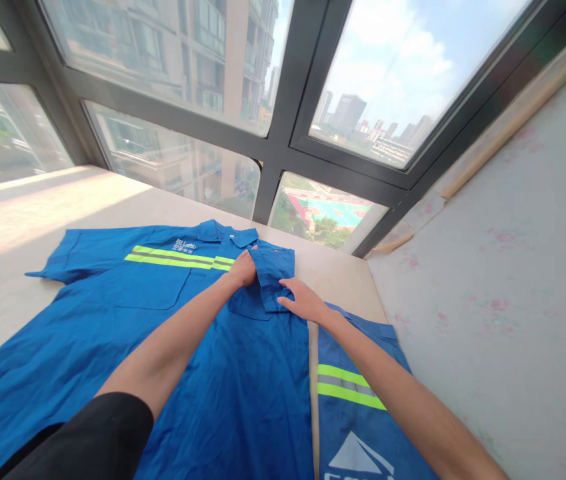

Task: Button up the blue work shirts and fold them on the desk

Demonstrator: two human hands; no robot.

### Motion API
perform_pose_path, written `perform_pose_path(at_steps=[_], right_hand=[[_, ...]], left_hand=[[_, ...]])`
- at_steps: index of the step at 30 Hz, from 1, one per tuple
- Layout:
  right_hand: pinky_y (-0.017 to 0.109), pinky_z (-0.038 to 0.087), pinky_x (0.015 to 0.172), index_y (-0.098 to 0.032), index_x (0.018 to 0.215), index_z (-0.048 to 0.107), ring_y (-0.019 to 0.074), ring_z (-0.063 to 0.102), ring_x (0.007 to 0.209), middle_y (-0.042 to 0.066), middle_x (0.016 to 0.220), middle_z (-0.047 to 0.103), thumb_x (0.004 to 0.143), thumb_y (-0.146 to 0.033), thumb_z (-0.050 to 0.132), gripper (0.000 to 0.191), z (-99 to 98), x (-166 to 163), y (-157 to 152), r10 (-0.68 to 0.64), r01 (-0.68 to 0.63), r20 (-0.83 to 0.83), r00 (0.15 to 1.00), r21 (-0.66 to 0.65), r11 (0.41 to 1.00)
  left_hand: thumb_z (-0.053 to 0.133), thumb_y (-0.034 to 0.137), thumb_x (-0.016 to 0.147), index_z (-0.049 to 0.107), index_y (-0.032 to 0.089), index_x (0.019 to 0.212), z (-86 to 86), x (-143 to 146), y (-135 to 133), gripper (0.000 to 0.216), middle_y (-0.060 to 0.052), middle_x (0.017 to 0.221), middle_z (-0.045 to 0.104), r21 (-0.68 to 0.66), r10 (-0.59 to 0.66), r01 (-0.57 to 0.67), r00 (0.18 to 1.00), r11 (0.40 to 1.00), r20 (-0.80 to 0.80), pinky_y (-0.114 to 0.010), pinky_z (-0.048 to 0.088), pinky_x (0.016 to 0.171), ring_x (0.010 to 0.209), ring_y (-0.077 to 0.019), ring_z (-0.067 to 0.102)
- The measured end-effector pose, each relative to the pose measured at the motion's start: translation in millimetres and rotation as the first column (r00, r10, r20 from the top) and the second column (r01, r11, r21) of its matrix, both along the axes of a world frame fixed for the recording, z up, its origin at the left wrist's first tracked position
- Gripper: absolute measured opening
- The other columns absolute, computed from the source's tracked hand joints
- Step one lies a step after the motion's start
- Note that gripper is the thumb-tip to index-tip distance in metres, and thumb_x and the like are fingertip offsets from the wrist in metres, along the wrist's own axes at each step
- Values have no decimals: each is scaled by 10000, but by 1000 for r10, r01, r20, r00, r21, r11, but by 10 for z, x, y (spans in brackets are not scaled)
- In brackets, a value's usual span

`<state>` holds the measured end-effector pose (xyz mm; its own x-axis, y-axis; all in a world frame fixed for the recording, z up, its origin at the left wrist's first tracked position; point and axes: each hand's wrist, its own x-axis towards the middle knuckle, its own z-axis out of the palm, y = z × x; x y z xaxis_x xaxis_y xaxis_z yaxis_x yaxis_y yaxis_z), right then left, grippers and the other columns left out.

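A blue short-sleeved work shirt [113, 320] with yellow-green reflective stripes lies spread flat on a pale stone sill [23, 220]. Its right sleeve [275, 273] is folded inward over the chest. My left hand [243, 269] is closed on the upper edge of that folded sleeve, near the collar. My right hand [303, 301] lies on the sleeve's lower right edge, fingers stretched and pressing the cloth down. A second blue garment [353, 400] with the same stripes and a white logo lies under my right forearm.
Large dark-framed windows [283, 133] rise right behind the sill, with buildings outside. A pale wall [513, 267] with faint pink flowers closes the right side. Sunlit bare sill stretches to the left of the shirt.
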<state>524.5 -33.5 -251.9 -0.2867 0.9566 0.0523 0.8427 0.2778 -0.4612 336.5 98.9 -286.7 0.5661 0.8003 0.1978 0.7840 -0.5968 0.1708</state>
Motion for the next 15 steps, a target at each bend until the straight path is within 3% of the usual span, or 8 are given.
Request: perform_pose_path(at_steps=[4, 6, 8, 12, 13, 15], right_hand=[[515, 304, 1168, -87, 1437, 449, 318, 342, 1437, 223, 1531, 380, 903, -398, 603, 637, -184, -19, -261, 137, -124, 207, 969, -77, 989], [549, 233, 1194, -94, 1464, 413, 313, 291, 1463, 201, 1563, 333, 951, -373, 529, 594, -250, -105, -384, 195, -185, 288, 937, -62, 981], [571, 180, 1204, -95, 1474, 396, 306, 283, 1467, 188, 1564, 338, 985, -330, 462, 547, -285, -184, -463, 233, -242, 349, 908, -18, 970], [541, 245, 1193, -76, 1457, 417, 306, 335, 1443, 206, 1535, 384, 995, -352, 449, 539, -293, -215, -498, 279, -305, 400, 873, 1, 952], [525, 272, 1186, -73, 1454, 420, 302, 338, 1442, 208, 1532, 387, 996, -356, 449, 539, -301, -201, -501, 287, -313, 399, 871, 1, 950], [501, 304, 1177, -76, 1464, 404, 290, 317, 1453, 205, 1541, 373, 1001, -356, 436, 542, -343, -170, -518, 282, -314, 388, 877, 21, 949]], left_hand=[[421, 98, 881, 608, 67, 1219, 112, -207, 6, 388, -228, 1268, 612, 6, 262, -263, 964, 965, 42, -425, 471, 1001, 1301, -321, 503], [342, 136, 930, 566, 68, 1272, 175, -127, -25, 415, -223, 1309, 586, 28, 305, -307, 949, 951, 78, -415, 458, 1020, 1335, -303, 472], [316, 222, 973, 516, 119, 1339, 225, 62, -84, 429, -167, 1401, 537, 63, 227, -234, 969, 970, 102, -376, 405, 1082, 1399, -253, 396], [416, 394, 964, 458, 213, 1400, 228, 562, -246, 474, -85, 1528, 427, 70, -106, 101, 992, 992, 70, -393, 278, 1166, 1459, -235, 288], [448, 411, 950, 450, 215, 1405, 210, 671, -281, 495, -85, 1535, 416, 44, -102, 99, 993, 994, 65, -396, 275, 1162, 1457, -242, 288], [466, 408, 942, 461, 171, 1386, 164, 833, -328, 503, -135, 1481, 471, -15, 30, -29, 997, 999, 67, -398, 333, 1109, 1404, -269, 369]])
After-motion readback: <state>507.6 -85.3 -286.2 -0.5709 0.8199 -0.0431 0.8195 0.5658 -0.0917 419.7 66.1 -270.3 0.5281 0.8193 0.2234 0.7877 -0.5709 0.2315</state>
